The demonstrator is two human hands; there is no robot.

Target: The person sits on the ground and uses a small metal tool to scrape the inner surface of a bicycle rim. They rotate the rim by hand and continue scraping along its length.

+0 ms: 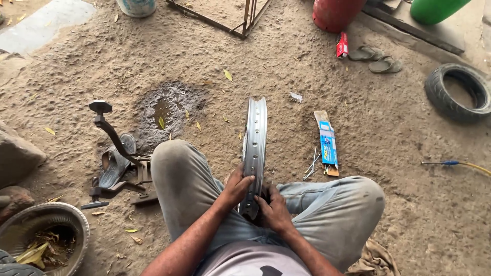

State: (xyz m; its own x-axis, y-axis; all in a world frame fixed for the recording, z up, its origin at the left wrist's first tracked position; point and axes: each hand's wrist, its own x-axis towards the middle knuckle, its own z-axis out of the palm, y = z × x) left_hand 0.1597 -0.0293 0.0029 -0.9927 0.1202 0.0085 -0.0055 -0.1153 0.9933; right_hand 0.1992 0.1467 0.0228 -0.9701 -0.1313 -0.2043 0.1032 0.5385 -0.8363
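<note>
Head view, looking down at sandy ground between bent knees. Far left, near the bottom-left corner of the ground: metal basin with dry leaves inside. Just right of it, a black lever tool on a small stand, beside the left knee. Left hand closed around the near part of a silver spoked-wheel rim, fingers wrapped over its left edge. Rim standing upright on edge between the legs, running away from the body, spoke holes along its channel bare. Right hand gripping the rim's lowest part from the right, touching it, close under the left hand; whether something small sits inside that grip, cannot tell. Right of the rim, loose spokes lying on the sand beside an opened blue packet. Judging by this: no spoke visibly fitted, lacing apparently at its very start, nearly all left. Further right, a blue-handled tool, and a black tyre near the right edge.
</note>
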